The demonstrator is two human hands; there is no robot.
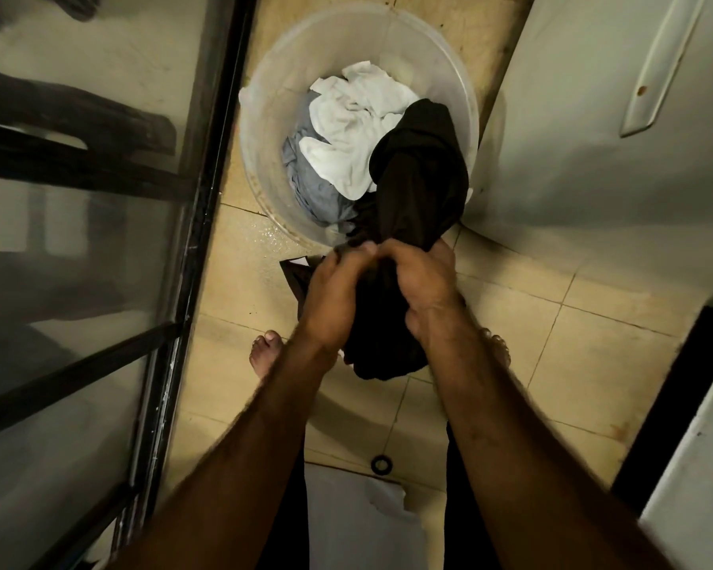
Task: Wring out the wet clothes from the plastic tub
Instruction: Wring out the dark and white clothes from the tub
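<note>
A translucent plastic tub (264, 117) stands on the tiled floor ahead of me. Inside it lie a crumpled white cloth (355, 121) and a grey-blue cloth (313, 191). A black garment (420, 174) trails from the tub's near right rim down to my hands. My left hand (334, 294) and my right hand (425, 281) both grip the black garment close together, just in front of the tub. A bunch of the garment hangs below my hands.
A glass door with a black frame (206, 224) runs along the left. A white appliance (593, 117) stands at the right. My bare feet (264, 355) are on the beige tiles, which are wet beside the tub (264, 234). A small black ring (380, 464) lies on the floor.
</note>
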